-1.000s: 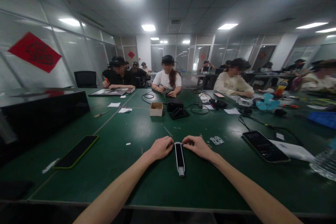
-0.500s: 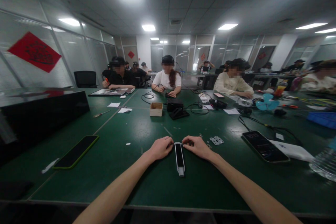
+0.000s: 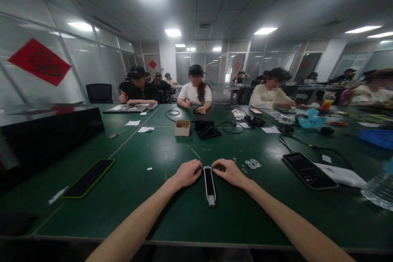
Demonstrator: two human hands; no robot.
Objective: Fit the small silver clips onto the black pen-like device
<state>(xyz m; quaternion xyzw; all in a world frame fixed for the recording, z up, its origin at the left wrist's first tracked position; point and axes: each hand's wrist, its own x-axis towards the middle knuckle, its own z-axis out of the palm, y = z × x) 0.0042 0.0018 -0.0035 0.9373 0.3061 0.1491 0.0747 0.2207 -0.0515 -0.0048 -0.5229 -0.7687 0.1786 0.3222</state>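
Observation:
A slim black and silver device (image 3: 209, 185) lies lengthwise on the green table (image 3: 147, 208) in front of me. My left hand (image 3: 186, 174) rests on the table at the device's far end, fingers curled against its left side. My right hand (image 3: 229, 172) sits on the other side of that end, its fingers pinched at the device's tip. A small metal hinge (image 3: 253, 164) and a few tiny screws lie just right of my right hand.
A phone in a green case (image 3: 89, 178) lies to the left, another phone (image 3: 308, 170) on white paper to the right, a water bottle (image 3: 379, 190) at the right edge. A cardboard box (image 3: 182, 127), black gear and cables sit mid-table. Several people sit across.
My right hand's fingers have crept slightly left onto the device's far tip. The view has shifted a touch. Otherwise nothing has moved.

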